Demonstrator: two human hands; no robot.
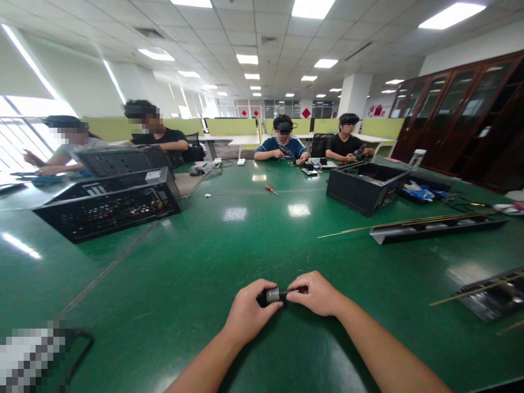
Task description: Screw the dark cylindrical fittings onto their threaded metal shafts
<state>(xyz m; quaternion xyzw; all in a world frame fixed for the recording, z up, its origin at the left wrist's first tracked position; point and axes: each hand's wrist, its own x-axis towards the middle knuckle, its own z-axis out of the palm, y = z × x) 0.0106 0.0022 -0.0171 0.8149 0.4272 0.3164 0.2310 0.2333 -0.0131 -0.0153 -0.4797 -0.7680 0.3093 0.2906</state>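
Observation:
Between my hands, low over the green table (262,245), is a small cylindrical part (273,295) with a silver-grey band and dark ends. My left hand (249,308) is closed around its left end, thumb in front and fingers behind. With a pinch, my right hand (315,295) grips the narrower dark end on the right. The fingers hide much of both ends, so I cannot tell exactly what the part is.
Black computer cases stand at left (123,204) and right (362,188). A red-handled screwdriver (270,189) lies mid-table. Thin brass-coloured rods rest over a black metal channel (434,229) at right. Several people sit at the far and left sides, one handling a dark tool (285,150).

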